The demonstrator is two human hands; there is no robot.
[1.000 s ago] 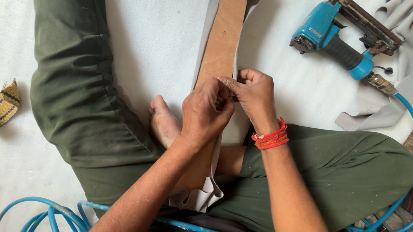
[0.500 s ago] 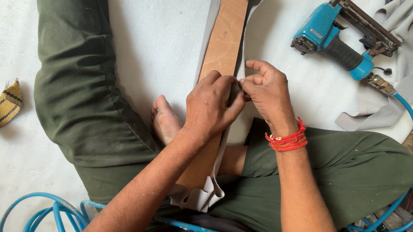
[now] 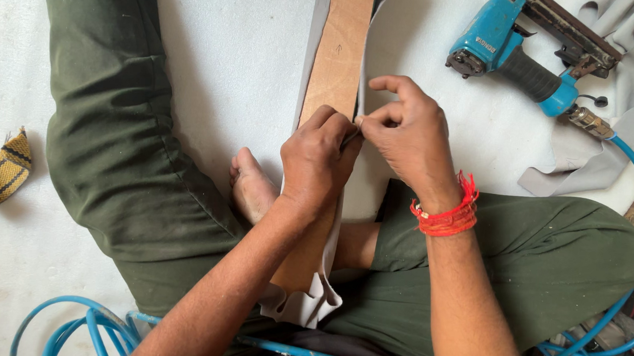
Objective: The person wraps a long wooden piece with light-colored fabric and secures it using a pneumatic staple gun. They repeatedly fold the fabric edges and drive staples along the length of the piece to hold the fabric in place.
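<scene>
Both hands met at the right edge of the wooden strip [image 3: 338,60] lying on the floor between the legs: the left hand [image 3: 316,163] pressed it down, the right hand [image 3: 409,136] pinched the grey fabric [image 3: 362,92] edge, seemingly folding it over; next, tension needed holding.

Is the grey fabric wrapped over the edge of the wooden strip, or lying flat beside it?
Wrapped: grey fabric curls around the wooden strip edges; left hand and right hand pinch it there.

long brown strip [image 3: 338,60], seemingly grey-edged
</scene>
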